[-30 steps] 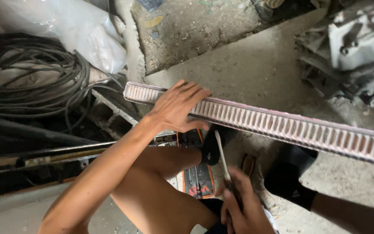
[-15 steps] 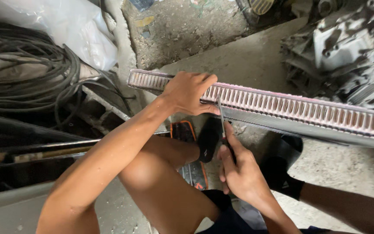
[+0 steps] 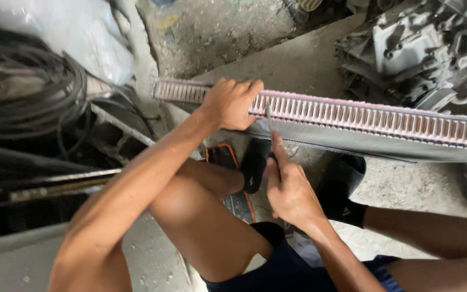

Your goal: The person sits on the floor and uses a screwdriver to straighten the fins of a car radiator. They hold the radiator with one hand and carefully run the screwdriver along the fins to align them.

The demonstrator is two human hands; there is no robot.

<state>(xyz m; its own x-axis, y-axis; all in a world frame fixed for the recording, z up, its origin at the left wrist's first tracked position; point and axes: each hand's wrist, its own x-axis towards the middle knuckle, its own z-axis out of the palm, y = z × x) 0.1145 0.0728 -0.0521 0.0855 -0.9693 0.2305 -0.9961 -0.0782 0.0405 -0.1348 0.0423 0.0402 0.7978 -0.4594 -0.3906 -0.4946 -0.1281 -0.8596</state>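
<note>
A long finned radiator core (image 3: 385,121) stands on edge across the concrete floor, its pinkish slotted top facing up. My left hand (image 3: 231,103) grips its top near the left end. My right hand (image 3: 290,186) is shut on a thin metal tool (image 3: 270,121), index finger laid along the shaft, with the tip at the slots just right of my left hand. My bent knee sits below both hands.
A coil of black cable (image 3: 22,86) and a white plastic sheet (image 3: 77,32) lie at the left. Grey engine parts (image 3: 422,48) fill the top right. An orange-edged black object (image 3: 228,162) lies under my leg. Dark metal bars (image 3: 44,184) run along the left.
My right hand has risen from near my lap to the radiator, bringing the thin tool's tip onto the slotted top. The left hand has kept its grip.
</note>
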